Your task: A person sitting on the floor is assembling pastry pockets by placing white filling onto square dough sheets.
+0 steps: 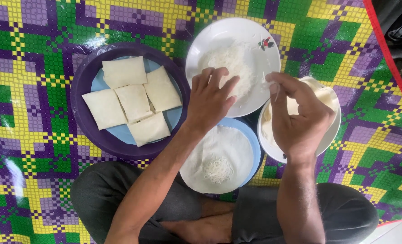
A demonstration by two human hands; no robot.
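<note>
My left hand [210, 97] rests palm down on the white plate [212, 40], fingers spread over a heap of white noodles [230, 63]. My right hand [298, 115] hovers over a white bowl [334, 131] of pale dough, its thumb and fingers pinched on a few noodle strands near the plate's right rim. Below both hands a thin round white wrapper [221, 149] lies on a blue plate [254, 144], with a small tuft of noodles [218, 169] on its near part.
A purple tray [81, 86] at the left holds several folded square white parcels [131, 101] on a light blue plate. All dishes sit on a checked yellow, green and purple mat [33, 68]. My crossed legs in dark trousers [101, 194] fill the bottom edge.
</note>
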